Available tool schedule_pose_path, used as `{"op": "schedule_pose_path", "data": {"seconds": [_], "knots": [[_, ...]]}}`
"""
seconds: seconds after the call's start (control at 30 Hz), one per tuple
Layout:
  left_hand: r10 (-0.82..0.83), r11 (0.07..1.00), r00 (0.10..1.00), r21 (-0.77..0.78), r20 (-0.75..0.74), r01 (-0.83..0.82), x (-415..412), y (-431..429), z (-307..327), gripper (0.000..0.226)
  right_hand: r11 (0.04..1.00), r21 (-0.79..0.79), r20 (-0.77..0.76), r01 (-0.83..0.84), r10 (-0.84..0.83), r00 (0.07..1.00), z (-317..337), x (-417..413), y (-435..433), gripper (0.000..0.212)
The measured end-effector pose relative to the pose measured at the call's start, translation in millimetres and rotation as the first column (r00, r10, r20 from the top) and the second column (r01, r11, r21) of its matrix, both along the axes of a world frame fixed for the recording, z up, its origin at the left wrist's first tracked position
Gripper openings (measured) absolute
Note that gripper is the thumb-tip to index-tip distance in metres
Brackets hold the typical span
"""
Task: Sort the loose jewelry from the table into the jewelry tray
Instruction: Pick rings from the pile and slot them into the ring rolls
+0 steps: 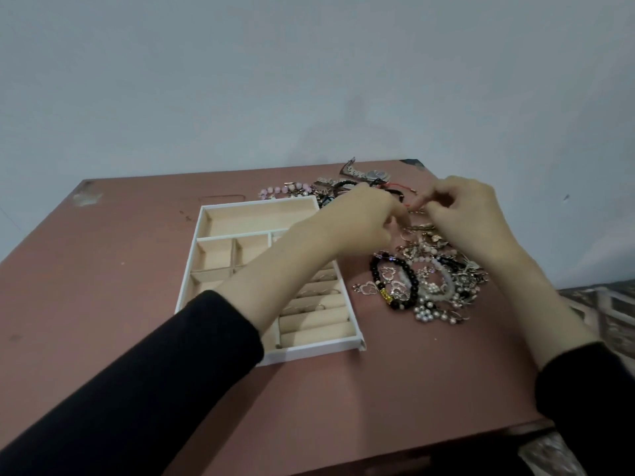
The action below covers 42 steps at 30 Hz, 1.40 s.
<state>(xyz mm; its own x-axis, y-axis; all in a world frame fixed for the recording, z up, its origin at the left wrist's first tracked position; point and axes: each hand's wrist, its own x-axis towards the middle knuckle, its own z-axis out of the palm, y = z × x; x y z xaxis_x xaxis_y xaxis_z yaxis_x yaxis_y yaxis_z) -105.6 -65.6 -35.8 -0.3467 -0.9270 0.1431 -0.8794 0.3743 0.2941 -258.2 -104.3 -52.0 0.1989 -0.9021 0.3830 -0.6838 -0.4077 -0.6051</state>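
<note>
left hand (364, 218) + right hand (470, 218): both pinch small chain (417, 210) between them | jewelry tray (192, 269): leftward, under left forearm | left hand nearer

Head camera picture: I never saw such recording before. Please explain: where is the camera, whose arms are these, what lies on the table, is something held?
There is no machine: a person wears one camera on the head, looking forward and down, so the arms in black sleeves are the wearer's own. The left hand and the right hand meet above the brown table and seem to pinch a thin chain between them, though it is blurred. Under the left arm stands a white jewelry tray with beige compartments; a few rings seem to sit in its padded rolls. Right of it lies the pile of loose jewelry, with a black bead bracelet at its left edge and a watch farther back.
</note>
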Motion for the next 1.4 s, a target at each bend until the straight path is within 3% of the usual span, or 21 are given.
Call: {"op": "schedule_pose_path", "data": {"seconds": [0.2,0.33,0.63,0.77,0.9,1.0,1.1,1.4], "knots": [[-0.032,0.999,0.984,0.032,0.174,0.026,-7,-15,-10,0.042,1.0,0.0,-0.024,0.017,-0.017,1.0,0,0,0,0.03],[0.018,1.0,0.995,0.001,0.095,-0.018,3,-16,-12,0.037,0.999,0.032,-0.066,0.034,-0.032,0.997,-1,-2,-2,0.033],[0.077,0.997,0.997,0.02,0.017,-0.078,23,-14,-14,0.014,0.997,0.081,0.018,-0.012,0.011,1.0,-2,-2,0,0.035],[0.083,0.993,0.997,0.079,-0.005,-0.083,21,-16,-16,0.027,0.995,0.095,0.002,-0.036,0.036,0.999,0,-2,2,0.034],[0.102,0.988,0.994,0.123,-0.042,-0.096,18,-19,-14,0.015,0.983,0.145,-0.004,-0.109,0.111,0.994,5,-2,7,0.031],[0.117,0.981,0.991,0.163,-0.065,-0.105,16,-21,-11,0.008,0.995,0.087,0.011,-0.042,0.041,0.999,4,-3,5,0.029],[0.126,0.976,0.988,0.19,-0.094,-0.106,15,-21,-10,0.009,0.997,0.038,-0.09,0.064,-0.06,0.994,3,-5,3,0.031],[0.178,0.955,0.955,0.274,-0.239,-0.11,17,-22,-13,0.017,0.98,0.082,-0.26,0.182,-0.155,0.953,2,-10,4,0.037]]}}
